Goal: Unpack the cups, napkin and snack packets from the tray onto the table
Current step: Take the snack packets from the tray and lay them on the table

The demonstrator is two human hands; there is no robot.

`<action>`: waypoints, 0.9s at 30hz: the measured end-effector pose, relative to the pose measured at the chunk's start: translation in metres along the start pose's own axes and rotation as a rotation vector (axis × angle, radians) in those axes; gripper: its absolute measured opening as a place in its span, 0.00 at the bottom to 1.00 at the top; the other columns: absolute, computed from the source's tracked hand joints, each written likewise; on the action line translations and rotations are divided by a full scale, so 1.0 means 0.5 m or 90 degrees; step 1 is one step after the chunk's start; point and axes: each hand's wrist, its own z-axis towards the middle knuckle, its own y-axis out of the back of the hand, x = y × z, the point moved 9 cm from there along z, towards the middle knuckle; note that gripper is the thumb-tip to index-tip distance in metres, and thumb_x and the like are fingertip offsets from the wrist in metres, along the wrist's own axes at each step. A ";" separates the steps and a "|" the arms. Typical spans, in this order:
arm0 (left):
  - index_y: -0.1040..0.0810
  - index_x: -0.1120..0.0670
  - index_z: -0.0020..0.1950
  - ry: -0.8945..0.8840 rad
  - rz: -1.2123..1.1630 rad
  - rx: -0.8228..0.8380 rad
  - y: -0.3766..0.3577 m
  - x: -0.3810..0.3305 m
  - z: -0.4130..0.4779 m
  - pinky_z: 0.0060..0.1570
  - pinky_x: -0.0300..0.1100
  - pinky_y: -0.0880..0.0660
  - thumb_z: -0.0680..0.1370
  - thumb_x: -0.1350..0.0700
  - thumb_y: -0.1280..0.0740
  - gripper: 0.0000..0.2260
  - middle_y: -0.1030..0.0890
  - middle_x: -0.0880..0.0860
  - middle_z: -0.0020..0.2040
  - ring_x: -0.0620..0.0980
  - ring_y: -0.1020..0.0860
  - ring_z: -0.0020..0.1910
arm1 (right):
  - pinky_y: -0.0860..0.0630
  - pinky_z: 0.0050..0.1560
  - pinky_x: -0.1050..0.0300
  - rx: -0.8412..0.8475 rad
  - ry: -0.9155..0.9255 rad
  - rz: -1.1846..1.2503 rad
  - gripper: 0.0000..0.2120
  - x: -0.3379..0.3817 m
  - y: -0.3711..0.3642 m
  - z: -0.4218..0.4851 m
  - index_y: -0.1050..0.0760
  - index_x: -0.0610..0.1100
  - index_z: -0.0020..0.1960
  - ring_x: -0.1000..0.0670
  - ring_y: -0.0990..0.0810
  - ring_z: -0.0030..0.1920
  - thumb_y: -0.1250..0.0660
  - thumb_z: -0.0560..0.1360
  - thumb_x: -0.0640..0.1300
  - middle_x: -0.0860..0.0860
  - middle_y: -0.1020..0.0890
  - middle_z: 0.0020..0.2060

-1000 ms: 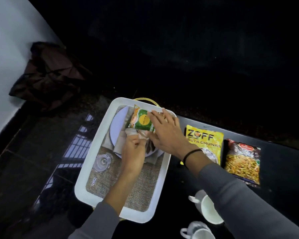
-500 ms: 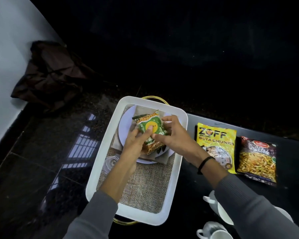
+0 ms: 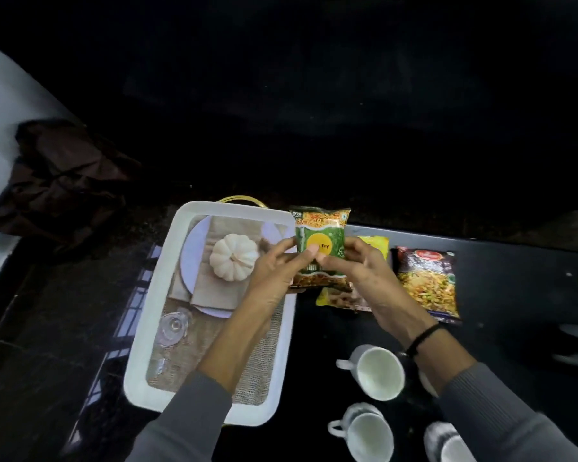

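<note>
Both hands hold a green and orange snack packet (image 3: 321, 238) upright in the air, over the right rim of the white tray (image 3: 154, 315). My left hand (image 3: 276, 271) grips its left edge and my right hand (image 3: 357, 271) its right edge. Inside the tray a beige napkin (image 3: 214, 288) lies on a white plate (image 3: 191, 258), with a small white pumpkin (image 3: 234, 261) on top. A yellow packet (image 3: 377, 243) and a dark packet (image 3: 426, 281) lie on the black table to the right. White cups (image 3: 377, 371) (image 3: 364, 435) stand near the front.
A clear glass (image 3: 172, 328) lies on the burlap mat (image 3: 257, 361) in the tray. A dark brown cloth (image 3: 57, 181) is bunched at the far left by the wall. A third white cup (image 3: 447, 441) sits at the bottom right.
The green packet has been lifted off the plate and carried right, past the tray's rim. The white pumpkin under it now shows. Both hands moved with it.
</note>
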 end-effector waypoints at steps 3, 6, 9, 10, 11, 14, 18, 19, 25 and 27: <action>0.17 0.45 0.55 0.001 0.066 0.040 -0.101 0.011 -0.003 0.46 0.36 0.19 0.75 0.48 0.25 0.10 0.12 0.43 0.46 0.36 0.16 0.46 | 0.26 0.65 0.44 -0.087 -0.008 0.058 0.25 -0.011 0.128 -0.042 0.22 0.47 0.62 0.46 0.20 0.62 0.24 0.67 0.53 0.47 0.16 0.59; 0.16 0.46 0.58 0.004 0.153 0.083 -0.198 0.027 -0.008 0.49 0.37 0.22 0.74 0.46 0.24 0.14 0.14 0.44 0.50 0.40 0.16 0.51 | 0.19 0.42 0.56 -0.207 0.006 0.074 0.09 -0.027 0.261 -0.087 0.19 0.48 0.49 0.52 0.13 0.45 0.27 0.70 0.49 0.53 0.12 0.41; 0.17 0.46 0.58 -0.052 0.330 0.106 -0.281 0.032 -0.009 0.48 0.37 0.22 0.76 0.46 0.26 0.12 0.15 0.43 0.52 0.39 0.19 0.49 | 0.24 0.29 0.68 -0.326 0.030 0.066 0.08 -0.049 0.382 -0.131 0.22 0.46 0.48 0.64 0.17 0.32 0.29 0.72 0.49 0.61 0.15 0.33; 0.17 0.46 0.58 -0.075 0.397 0.100 -0.298 0.031 -0.009 0.49 0.40 0.23 0.76 0.47 0.27 0.12 0.16 0.43 0.53 0.39 0.21 0.47 | 0.24 0.31 0.67 -0.351 0.030 0.043 0.11 -0.056 0.410 -0.140 0.22 0.46 0.49 0.67 0.18 0.33 0.29 0.72 0.52 0.64 0.16 0.33; 0.17 0.46 0.59 -0.091 0.450 0.097 -0.318 0.035 -0.009 0.51 0.42 0.24 0.76 0.47 0.27 0.12 0.17 0.43 0.53 0.40 0.22 0.48 | 0.26 0.34 0.63 -0.370 0.023 0.018 0.14 -0.069 0.439 -0.147 0.22 0.47 0.50 0.67 0.18 0.36 0.30 0.71 0.55 0.64 0.16 0.35; 0.19 0.46 0.61 -0.112 0.536 0.089 -0.359 0.051 -0.009 0.64 0.51 0.28 0.78 0.49 0.29 0.12 0.23 0.43 0.54 0.48 0.25 0.62 | 0.31 0.41 0.59 -0.400 -0.027 -0.035 0.19 -0.115 0.498 -0.148 0.23 0.48 0.53 0.58 0.20 0.48 0.31 0.69 0.60 0.58 0.17 0.44; 0.23 0.44 0.68 -0.199 0.714 0.067 -0.388 0.056 -0.010 0.70 0.49 0.40 0.79 0.48 0.31 0.17 0.25 0.46 0.69 0.47 0.34 0.72 | 0.25 0.57 0.46 -0.403 -0.073 -0.174 0.20 -0.144 0.528 -0.137 0.25 0.44 0.61 0.44 0.23 0.61 0.32 0.75 0.55 0.47 0.22 0.59; 0.26 0.43 0.71 -0.222 0.749 0.073 -0.395 0.058 -0.010 0.72 0.49 0.43 0.80 0.48 0.32 0.19 0.28 0.45 0.72 0.47 0.37 0.75 | 0.29 0.65 0.42 -0.417 -0.060 -0.241 0.22 -0.138 0.532 -0.139 0.27 0.43 0.65 0.43 0.27 0.65 0.32 0.76 0.54 0.45 0.25 0.63; 0.39 0.39 0.79 -0.324 0.913 0.164 -0.451 0.075 -0.010 0.78 0.55 0.51 0.82 0.44 0.37 0.25 0.46 0.48 0.83 0.49 0.50 0.82 | 0.38 0.70 0.39 -0.380 0.141 -0.549 0.20 -0.066 0.476 -0.136 0.27 0.47 0.69 0.44 0.38 0.75 0.32 0.77 0.45 0.47 0.33 0.74; 0.38 0.40 0.79 -0.299 0.946 0.180 -0.459 0.091 -0.006 0.79 0.55 0.51 0.82 0.44 0.38 0.25 0.47 0.49 0.83 0.49 0.50 0.82 | 0.38 0.71 0.38 -0.337 0.138 -0.619 0.19 -0.077 0.458 -0.124 0.25 0.47 0.67 0.44 0.41 0.77 0.33 0.77 0.45 0.48 0.34 0.76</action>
